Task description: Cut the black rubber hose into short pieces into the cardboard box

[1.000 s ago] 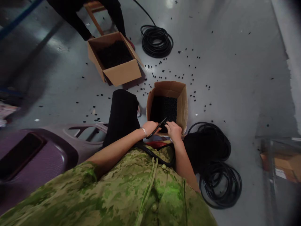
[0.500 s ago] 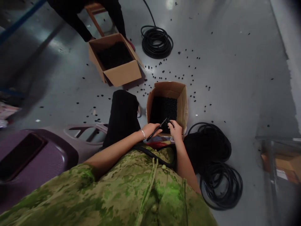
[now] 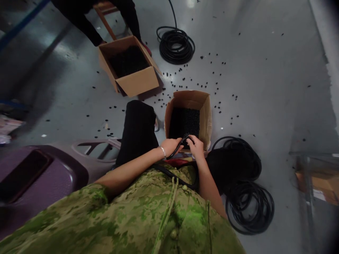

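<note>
My left hand [image 3: 171,145], a silver bangle on its wrist, is closed around a thin black hose [image 3: 173,153]. The hose slants up to the right, slightly bent, its tip between my two hands. My right hand [image 3: 196,146] has its fingers bent and pinched at that tip; whatever small thing they hold there is too dark to make out. Both hands are over the near edge of a cardboard box [image 3: 205,118], which holds many small black pieces [image 3: 186,121]. Another stretch of black ribbed hose [image 3: 172,172] lies across my lap.
Beyond, a larger cardboard box [image 3: 139,83] of black pieces stands by a person's dark-clad legs [image 3: 131,19] and a wooden stool [image 3: 106,23]. Hose coils lie ahead [image 3: 177,47] and at right [image 3: 250,208]. Small black pieces dot the floor. A purple chair [image 3: 63,169] bears a phone [image 3: 25,174].
The black hose in my left hand, straight before, is now slightly bent. My right fingers have closed in towards its tip and my left hand has shifted a little.
</note>
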Available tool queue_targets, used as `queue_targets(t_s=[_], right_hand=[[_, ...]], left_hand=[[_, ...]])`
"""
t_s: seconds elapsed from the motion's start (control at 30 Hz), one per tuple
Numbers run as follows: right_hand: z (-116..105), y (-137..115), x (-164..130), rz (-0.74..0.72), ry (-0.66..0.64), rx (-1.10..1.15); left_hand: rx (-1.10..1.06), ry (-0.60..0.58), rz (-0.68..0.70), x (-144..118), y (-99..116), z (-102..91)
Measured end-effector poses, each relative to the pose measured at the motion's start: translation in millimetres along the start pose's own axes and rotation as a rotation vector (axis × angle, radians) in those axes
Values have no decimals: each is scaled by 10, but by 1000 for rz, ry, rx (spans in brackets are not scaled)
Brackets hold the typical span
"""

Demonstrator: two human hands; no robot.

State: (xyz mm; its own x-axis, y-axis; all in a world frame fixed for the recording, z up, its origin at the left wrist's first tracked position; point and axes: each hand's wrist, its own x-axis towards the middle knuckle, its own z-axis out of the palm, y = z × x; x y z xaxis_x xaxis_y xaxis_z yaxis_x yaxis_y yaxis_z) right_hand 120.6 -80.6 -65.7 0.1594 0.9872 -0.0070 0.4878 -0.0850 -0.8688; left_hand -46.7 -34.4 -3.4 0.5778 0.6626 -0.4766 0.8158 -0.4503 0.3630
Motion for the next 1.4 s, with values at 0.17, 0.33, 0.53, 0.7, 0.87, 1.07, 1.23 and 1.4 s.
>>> queue_targets(t_s=[0.17, 0.33, 0.53, 0.7, 0.87, 1.07, 1.23, 1.4], right_hand=[[24, 21, -4, 44, -31, 27], [52, 105, -10, 48, -26, 80], [22, 92, -16, 75, -15, 123], [19, 53, -18, 99, -32, 179], [58, 120, -8, 103, -68, 207], [35, 130, 6, 23, -101, 116], [13, 98, 15, -8, -111, 27], [18, 119, 26, -21, -110, -26]], left_hand=[[20, 21, -43, -36, 53, -62], [42, 29, -56, -49, 79, -68], [42, 53, -41, -46, 76, -46], [33, 47, -55, -43, 77, -37], [19, 45, -49, -37, 61, -22], [72, -5, -61, -59, 71, -70], [103, -42, -97, -91, 103, -75], [118, -48, -103, -83, 96, -37]])
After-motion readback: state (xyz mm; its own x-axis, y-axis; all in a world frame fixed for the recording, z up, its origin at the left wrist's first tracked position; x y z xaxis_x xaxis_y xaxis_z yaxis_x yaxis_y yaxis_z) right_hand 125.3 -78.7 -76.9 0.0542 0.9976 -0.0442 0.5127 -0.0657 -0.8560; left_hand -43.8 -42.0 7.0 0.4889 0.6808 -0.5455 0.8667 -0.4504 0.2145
